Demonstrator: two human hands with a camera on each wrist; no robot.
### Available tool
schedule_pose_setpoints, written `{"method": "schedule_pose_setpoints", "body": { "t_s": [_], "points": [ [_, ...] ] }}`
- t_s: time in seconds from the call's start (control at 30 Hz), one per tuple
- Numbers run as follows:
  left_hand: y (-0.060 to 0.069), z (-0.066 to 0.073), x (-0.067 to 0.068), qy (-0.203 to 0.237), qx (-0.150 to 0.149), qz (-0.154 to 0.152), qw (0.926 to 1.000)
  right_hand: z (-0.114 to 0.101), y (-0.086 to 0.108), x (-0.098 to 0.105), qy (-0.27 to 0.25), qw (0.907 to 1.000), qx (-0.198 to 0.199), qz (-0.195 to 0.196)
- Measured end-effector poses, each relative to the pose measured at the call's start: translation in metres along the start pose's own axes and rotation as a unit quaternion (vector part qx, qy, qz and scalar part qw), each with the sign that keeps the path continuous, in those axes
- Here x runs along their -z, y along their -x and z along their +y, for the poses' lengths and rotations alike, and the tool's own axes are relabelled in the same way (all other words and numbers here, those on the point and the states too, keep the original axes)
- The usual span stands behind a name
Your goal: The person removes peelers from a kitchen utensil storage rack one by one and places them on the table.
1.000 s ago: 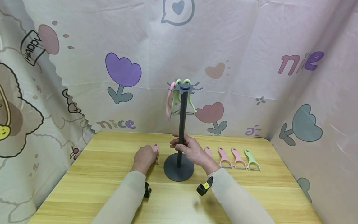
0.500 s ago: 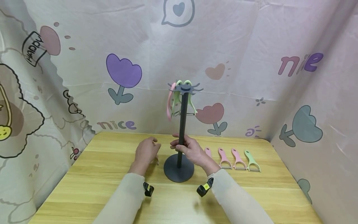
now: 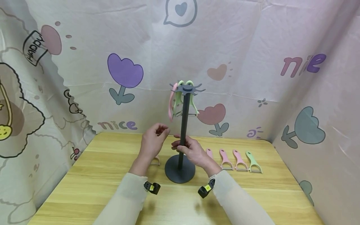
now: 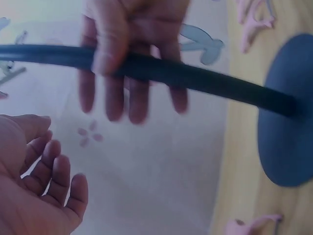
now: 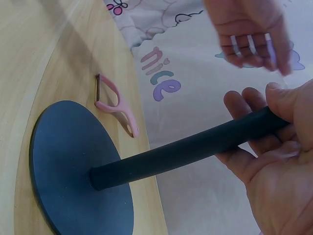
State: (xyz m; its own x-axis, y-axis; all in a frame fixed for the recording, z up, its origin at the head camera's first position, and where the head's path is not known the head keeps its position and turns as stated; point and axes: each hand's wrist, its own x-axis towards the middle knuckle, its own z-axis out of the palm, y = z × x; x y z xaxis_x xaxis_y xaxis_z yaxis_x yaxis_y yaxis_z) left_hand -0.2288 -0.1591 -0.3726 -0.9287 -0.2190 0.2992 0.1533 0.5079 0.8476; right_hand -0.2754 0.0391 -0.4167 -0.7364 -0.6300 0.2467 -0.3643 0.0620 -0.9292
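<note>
A dark grey stand (image 3: pixel 184 125) with a round base and a hooked top stands upright on the table. My right hand (image 3: pixel 197 153) holds its pole, thumb on one side and fingers on the other. Left of the pole, my left hand (image 3: pixel 153 140) is raised above the table, its fingers loosely bent and holding nothing. A pink peeler (image 5: pixel 120 105) lies below it beside the base, mostly hidden by the left hand and wrist in the head view. From the stand's hooks hang a pink peeler (image 3: pixel 170 106) and two green peelers (image 3: pixel 192 104).
Right of the stand, a row of peelers lies on the wooden table (image 3: pixel 242 200): pink ones (image 3: pixel 224 157), one partly behind the right hand, and a green one (image 3: pixel 253 162) at the end. A printed cloth (image 3: pixel 242 37) hangs behind the table.
My left hand has let go of the pink peeler on the table and risen up and to the right, towards the pole. My right hand has stayed on the pole.
</note>
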Motion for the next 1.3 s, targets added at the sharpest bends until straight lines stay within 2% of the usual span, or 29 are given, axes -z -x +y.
{"method": "schedule_pose_setpoints", "body": {
  "t_s": [0.1, 0.27, 0.4, 0.57, 0.67, 0.8, 1.03, 1.3],
  "points": [
    [0.001, 0.01, 0.002, 0.031, -0.014, 0.009, 0.9994, 0.001, 0.0, 0.0, 0.0, 1.0, 0.002, 0.0],
    [0.003, 0.023, 0.005, 0.095, -0.022, 0.024, 0.9949, 0.002, 0.0, 0.0, -0.003, 1.0, 0.002, 0.0],
    [0.001, 0.029, 0.007, 0.146, -0.037, 0.042, 0.9877, 0.002, 0.001, 0.0, -0.004, 1.0, -0.001, 0.003],
    [-0.002, 0.037, 0.008, 0.203, -0.062, 0.068, 0.975, 0.001, 0.001, 0.0, -0.007, 1.0, -0.003, 0.004],
    [-0.003, 0.041, 0.009, 0.23, -0.08, 0.072, 0.9672, 0.001, 0.001, 0.0, -0.007, 0.9999, -0.006, 0.006],
    [-0.006, 0.046, 0.011, 0.246, -0.095, 0.058, 0.9628, 0.001, 0.0, 0.0, -0.01, 0.9998, -0.015, 0.011],
    [-0.013, 0.057, 0.016, 0.245, -0.098, 0.021, 0.9643, 0.001, 0.0, 0.0, -0.018, 0.9995, -0.024, 0.01],
    [-0.025, 0.07, 0.023, 0.235, -0.121, -0.016, 0.9643, 0.0, 0.0, 0.001, -0.022, 0.9995, -0.021, 0.009]
  ]
}}
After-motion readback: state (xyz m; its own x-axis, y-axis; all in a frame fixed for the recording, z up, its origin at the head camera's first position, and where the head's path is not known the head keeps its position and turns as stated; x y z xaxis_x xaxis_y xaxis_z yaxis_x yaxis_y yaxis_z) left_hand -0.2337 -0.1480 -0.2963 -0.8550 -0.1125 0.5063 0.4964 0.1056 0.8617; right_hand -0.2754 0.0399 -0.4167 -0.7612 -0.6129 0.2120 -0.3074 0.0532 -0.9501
